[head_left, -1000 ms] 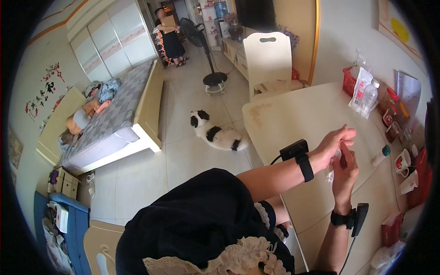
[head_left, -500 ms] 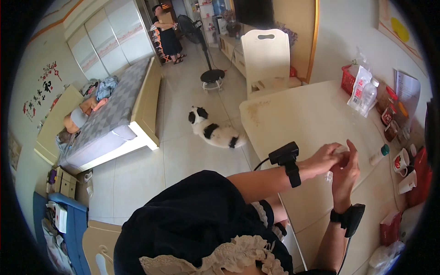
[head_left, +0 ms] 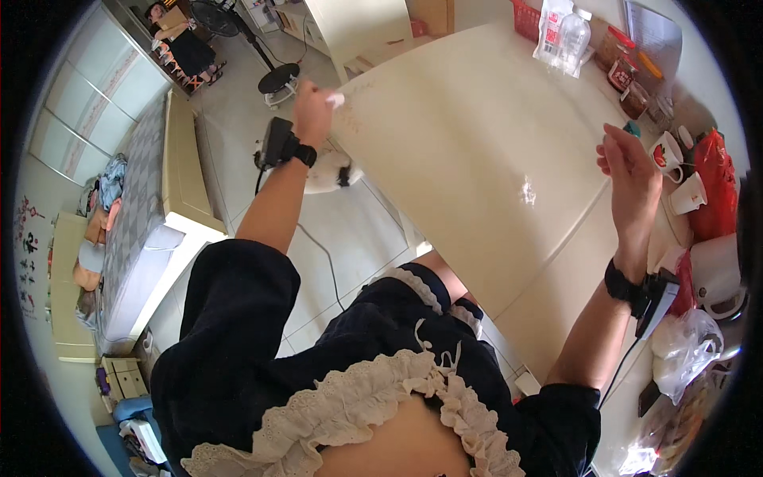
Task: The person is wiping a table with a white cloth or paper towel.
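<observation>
My left hand point(head_left: 313, 115) is stretched out over the far left edge of the table point(head_left: 445, 119), fingers closed around a small white thing point(head_left: 338, 100) that pokes out beside the fingertips; its kind I cannot make out. Over the right side of the table is my right hand point(head_left: 634, 171), apart from the left, fingers loosely bent with nothing visible in them. It is nearest to a white mug point(head_left: 666, 153) with a red pattern and partly hides a green cap point(head_left: 632, 129). A small crumpled piece of clear plastic point(head_left: 527, 191) lies on the table between my hands.
Along the right side stand lidded jars point(head_left: 622, 73), a plain white cup point(head_left: 688, 194), a red plastic bag point(head_left: 711, 191) and a clear bag point(head_left: 685, 350). A fan point(head_left: 278, 78) and a person point(head_left: 187, 44) are at the far left. A dog point(head_left: 322, 175) is below my left arm.
My hands were together over the table; now they are apart, the left moved far left with the white thing, the right moved right. Clear plastic now lies on the tabletop. The view has shifted.
</observation>
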Demonstrator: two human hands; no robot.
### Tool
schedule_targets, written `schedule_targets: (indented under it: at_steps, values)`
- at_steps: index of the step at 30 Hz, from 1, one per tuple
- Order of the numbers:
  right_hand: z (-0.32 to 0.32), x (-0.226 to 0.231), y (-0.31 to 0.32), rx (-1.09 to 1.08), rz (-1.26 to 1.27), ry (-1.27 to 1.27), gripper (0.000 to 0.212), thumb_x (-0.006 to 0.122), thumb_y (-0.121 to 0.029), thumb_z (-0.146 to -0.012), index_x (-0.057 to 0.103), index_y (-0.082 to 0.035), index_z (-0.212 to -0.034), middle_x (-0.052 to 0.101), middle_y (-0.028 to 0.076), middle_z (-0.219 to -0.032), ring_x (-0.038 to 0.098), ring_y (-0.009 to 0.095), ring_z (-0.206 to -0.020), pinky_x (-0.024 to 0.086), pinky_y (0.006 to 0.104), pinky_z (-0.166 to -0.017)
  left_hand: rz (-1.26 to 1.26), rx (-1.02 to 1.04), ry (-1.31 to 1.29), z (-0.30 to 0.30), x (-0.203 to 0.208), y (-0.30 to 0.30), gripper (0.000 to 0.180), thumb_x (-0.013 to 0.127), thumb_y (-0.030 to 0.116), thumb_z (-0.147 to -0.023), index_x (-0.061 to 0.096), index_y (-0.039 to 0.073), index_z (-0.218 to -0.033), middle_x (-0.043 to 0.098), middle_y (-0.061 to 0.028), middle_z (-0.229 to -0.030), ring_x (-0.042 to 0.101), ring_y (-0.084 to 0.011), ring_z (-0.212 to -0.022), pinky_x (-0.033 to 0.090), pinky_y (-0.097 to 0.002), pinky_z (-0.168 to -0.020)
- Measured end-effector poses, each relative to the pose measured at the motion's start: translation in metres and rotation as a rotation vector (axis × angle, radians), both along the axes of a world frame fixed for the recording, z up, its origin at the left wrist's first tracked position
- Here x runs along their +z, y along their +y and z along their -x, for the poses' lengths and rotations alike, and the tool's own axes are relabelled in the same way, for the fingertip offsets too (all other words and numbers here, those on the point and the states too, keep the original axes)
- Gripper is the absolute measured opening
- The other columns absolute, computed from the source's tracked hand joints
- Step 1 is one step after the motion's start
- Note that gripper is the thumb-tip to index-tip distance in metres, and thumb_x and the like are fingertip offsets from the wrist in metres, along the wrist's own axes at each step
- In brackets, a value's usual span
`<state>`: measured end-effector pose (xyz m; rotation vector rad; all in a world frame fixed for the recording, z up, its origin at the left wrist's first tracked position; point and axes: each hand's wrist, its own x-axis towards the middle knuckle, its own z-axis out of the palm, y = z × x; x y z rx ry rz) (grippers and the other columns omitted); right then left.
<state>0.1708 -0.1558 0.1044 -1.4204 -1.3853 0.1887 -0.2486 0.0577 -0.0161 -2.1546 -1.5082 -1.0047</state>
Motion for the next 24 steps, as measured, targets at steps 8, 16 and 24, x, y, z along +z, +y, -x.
schedule_targets:
  at_steps: [8,16,24]
  values:
    - [-0.033,-0.043,0.017,-0.032,0.189,0.088,0.021,0.056,-0.017,-0.09,0.064,0.0,-0.1,0.062,0.003,-0.074,0.056,0.008,-0.065,0.047,0.0215,-0.06,0.299,-0.236,0.033,-0.053,0.01,-0.055,0.017,0.054,0.013,-0.078,0.067,0.007,-0.088,0.061,-0.0151,-0.087,0.058,-0.0322,-0.084,0.047,-0.0422,-0.075]
    - [-0.078,-0.125,0.04,-0.313,0.251,0.257,0.024,0.057,-0.022,-0.088,0.065,-0.001,-0.097,0.062,0.005,-0.069,0.054,0.008,-0.056,0.045,0.0234,-0.052,0.326,-0.787,-0.063,-0.189,-0.008,-0.108,0.017,0.055,0.008,-0.082,0.063,0.005,-0.097,0.059,-0.0118,-0.088,0.058,-0.0281,-0.083,0.047,-0.0373,-0.075]
    - [-0.106,-0.151,0.036,-0.313,0.308,0.187,0.021,0.054,-0.019,-0.09,0.063,-0.001,-0.095,0.055,0.0,-0.067,0.047,0.007,-0.059,0.039,0.0227,-0.052,0.249,-0.684,-0.199,-0.162,0.028,-0.089,0.015,0.055,0.004,-0.078,0.062,0.004,-0.091,0.055,-0.0119,-0.086,0.056,-0.0284,-0.083,0.046,-0.0381,-0.07]
